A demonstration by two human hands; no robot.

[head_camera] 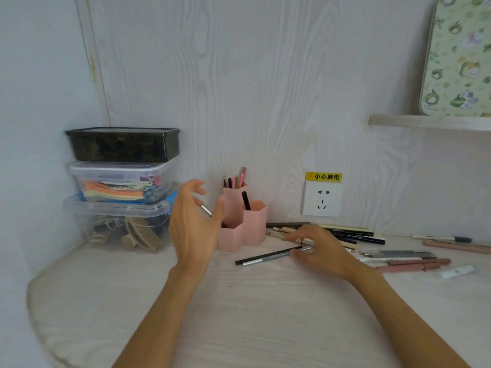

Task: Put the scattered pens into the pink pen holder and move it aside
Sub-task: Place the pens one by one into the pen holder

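Pink pen holder (243,221) at the back of the desk (239,314), against the wall; loose pens (372,243) lie scattered to its right.

The holder has three hexagonal tubes of differing height: the tallest carries several pink and dark pens, the middle one a single black pen (246,201). Stacked storage boxes (119,187) stand close on its left; a wall socket (322,198) sits behind the scattered pens. The left hand (194,224) is raised just beside the holder, fingers spread and loosely curled, a silver-tipped pen (206,210) between them over the lowest tube. The right hand (316,251) lies low on the desk, fingertips pinching the end of a grey pen (268,258).
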